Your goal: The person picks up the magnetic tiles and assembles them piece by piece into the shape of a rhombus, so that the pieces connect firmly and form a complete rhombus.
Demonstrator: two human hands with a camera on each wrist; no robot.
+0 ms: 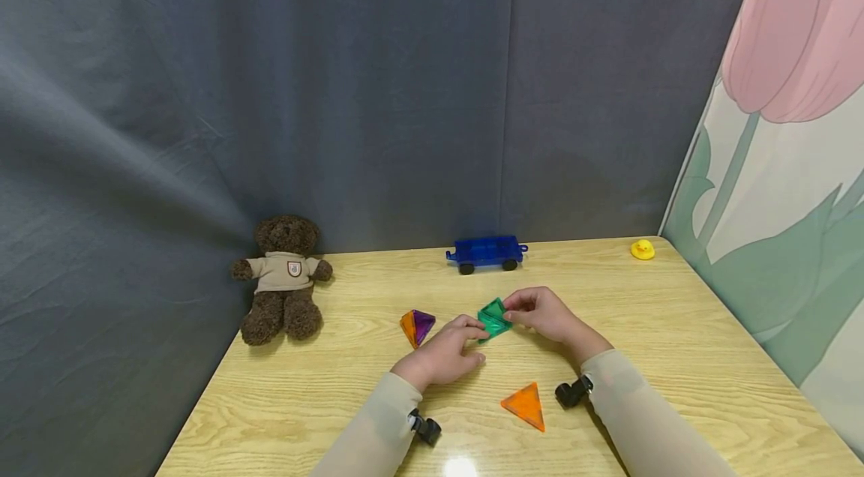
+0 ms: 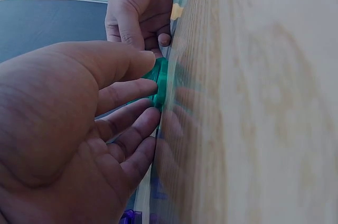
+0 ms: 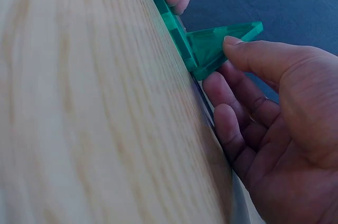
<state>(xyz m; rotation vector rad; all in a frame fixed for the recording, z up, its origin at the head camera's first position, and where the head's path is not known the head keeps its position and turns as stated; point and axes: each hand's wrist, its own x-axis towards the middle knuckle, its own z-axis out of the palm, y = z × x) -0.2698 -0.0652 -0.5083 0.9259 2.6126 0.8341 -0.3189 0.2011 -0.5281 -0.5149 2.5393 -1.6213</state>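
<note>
By the right hand [image 1: 550, 316], a raised green triangular tile [image 3: 214, 44] is pinched between thumb and fingers, tilted against a flat green tile [image 3: 171, 26] on the bench [image 1: 675, 372]. That flat tile is touched by the left hand [image 1: 448, 357], its fingers extended and ungripping. The green joining is judged unfinished. Beyond the left fingers, an orange tile [image 1: 408, 327] and purple tile [image 1: 424, 324] are already set edge to edge; nearer the wrists, a translucent orange triangle [image 1: 526, 406] is left unpaired on glossy wood grain.
</note>
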